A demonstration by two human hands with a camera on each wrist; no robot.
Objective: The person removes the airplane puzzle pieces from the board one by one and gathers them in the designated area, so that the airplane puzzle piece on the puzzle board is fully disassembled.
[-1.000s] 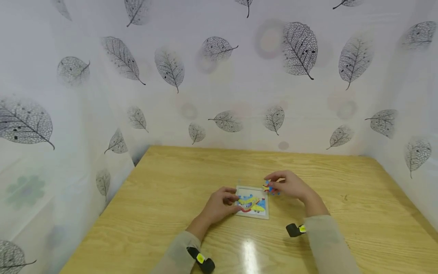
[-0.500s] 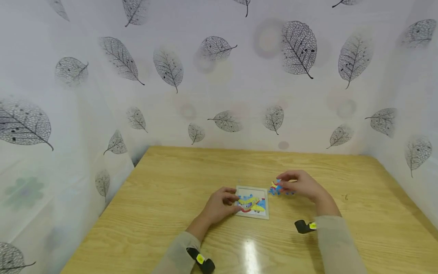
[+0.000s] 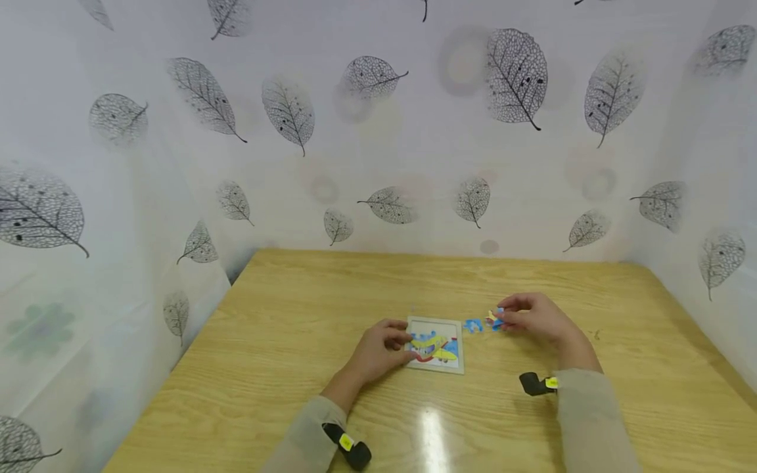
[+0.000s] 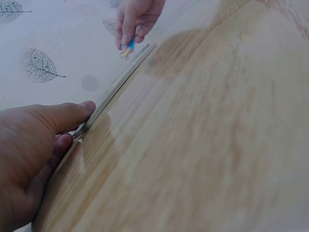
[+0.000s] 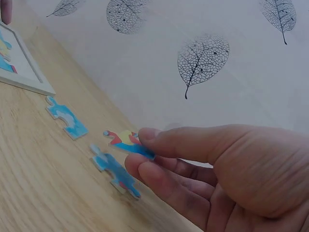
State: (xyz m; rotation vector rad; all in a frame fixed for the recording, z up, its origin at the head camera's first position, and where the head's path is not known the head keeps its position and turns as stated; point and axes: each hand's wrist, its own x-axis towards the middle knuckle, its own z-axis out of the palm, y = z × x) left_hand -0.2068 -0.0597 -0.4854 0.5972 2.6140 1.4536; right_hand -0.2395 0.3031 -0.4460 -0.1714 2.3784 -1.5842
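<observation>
A square puzzle tray (image 3: 463,351) with a pale rim lies on the table, partly filled with pieces of a yellow airplane picture. My left hand (image 3: 378,353) grips its left side; thumb and a finger pinch the edge in the left wrist view. To the right of the tray, my right hand (image 3: 539,322) pinches a red, yellow and blue puzzle piece (image 5: 124,139) between thumb and fingers, raised above the table. Below it in the right wrist view lies a loose blue piece (image 5: 116,171). Another blue piece (image 5: 67,118) lies nearer the tray's corner.
The wooden table (image 3: 331,289) extends around both hands. A white curtain (image 3: 414,151) printed with dark leaves hangs behind the table and along its sides. Black wrist cameras are strapped at both sleeves.
My right hand has moved right, away from the tray, with the puzzle piece still pinched. A loose blue piece it partly covered now shows. My left hand stays on the tray.
</observation>
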